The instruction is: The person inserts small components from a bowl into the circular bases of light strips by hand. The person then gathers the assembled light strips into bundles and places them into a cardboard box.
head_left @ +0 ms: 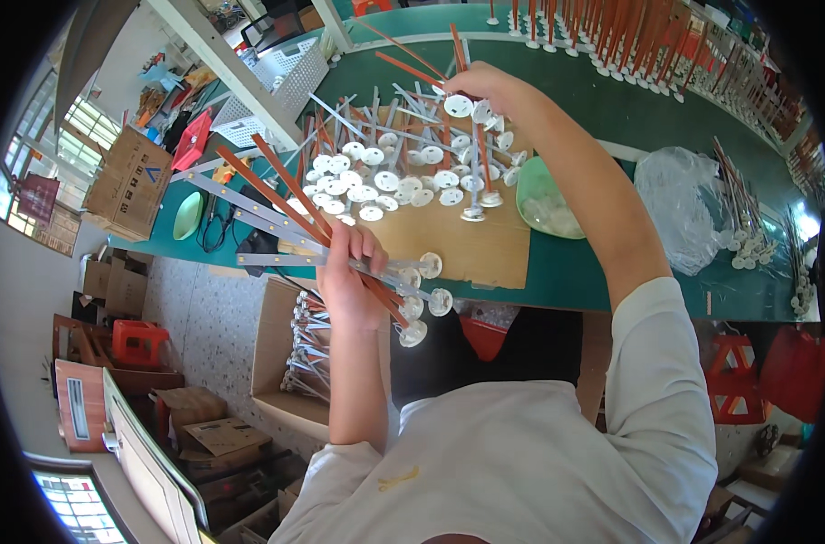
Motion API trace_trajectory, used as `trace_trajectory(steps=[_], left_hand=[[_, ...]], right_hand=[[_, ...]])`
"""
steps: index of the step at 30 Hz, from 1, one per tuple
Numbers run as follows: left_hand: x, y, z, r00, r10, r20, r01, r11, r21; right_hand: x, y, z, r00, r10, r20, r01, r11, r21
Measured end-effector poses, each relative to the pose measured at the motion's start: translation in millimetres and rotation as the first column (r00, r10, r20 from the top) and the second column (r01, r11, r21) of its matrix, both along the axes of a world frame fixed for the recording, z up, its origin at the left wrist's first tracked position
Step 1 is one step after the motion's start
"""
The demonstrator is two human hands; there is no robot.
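Observation:
My left hand (351, 276) is closed round a bundle of LED strips (266, 225), some grey-white with small dots and some orange-brown. Clear round end caps (440, 302) stick out on the bundle's right side. Farther off, my right hand (490, 88) is closed on several similar strips (411, 67), with white round caps (458, 106) hanging below its fingers. Under and beside it lies a large heap of capped strips (387, 180) on a sheet of brown cardboard (485, 245). My right fingertips are partly hidden.
A green bowl (541, 204) of small clear parts stands right of the heap, near a clear plastic bag (675, 213). Racked strips (630, 45) line the back of the green table (376, 77). Below left, an open carton (281, 363) holds more strips. A white basket (286, 77) sits back left.

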State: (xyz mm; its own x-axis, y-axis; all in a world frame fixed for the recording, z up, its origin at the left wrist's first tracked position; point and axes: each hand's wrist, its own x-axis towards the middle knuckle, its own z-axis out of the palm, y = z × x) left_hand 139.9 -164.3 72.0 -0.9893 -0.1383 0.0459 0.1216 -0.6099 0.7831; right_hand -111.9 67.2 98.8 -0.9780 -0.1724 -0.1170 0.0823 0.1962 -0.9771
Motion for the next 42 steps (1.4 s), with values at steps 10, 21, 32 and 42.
trace_trajectory(steps=[10, 21, 32, 42], left_hand=[[-25, -16, 17, 0.996, -0.036, 0.086, 0.042, 0.997, -0.067], [-79, -19, 26, 0.997, -0.056, 0.056, 0.056, 0.998, 0.01], [-94, -12, 12, 0.99, 0.018, 0.14, -0.005, 0.995, -0.1], [-99, -4, 9, 0.994, 0.007, 0.112, 0.007, 0.992, -0.129]], right_hand=[[-21, -11, 33, 0.998, 0.037, -0.053, -0.044, 0.989, -0.139], [-37, -9, 77, 0.945, 0.296, -0.14, -0.316, 0.936, -0.153], [-41, -33, 106, 0.956, 0.057, -0.287, 0.016, 0.969, 0.246], [-50, -10, 111, 0.916, -0.078, -0.394, -0.033, 0.963, -0.266]])
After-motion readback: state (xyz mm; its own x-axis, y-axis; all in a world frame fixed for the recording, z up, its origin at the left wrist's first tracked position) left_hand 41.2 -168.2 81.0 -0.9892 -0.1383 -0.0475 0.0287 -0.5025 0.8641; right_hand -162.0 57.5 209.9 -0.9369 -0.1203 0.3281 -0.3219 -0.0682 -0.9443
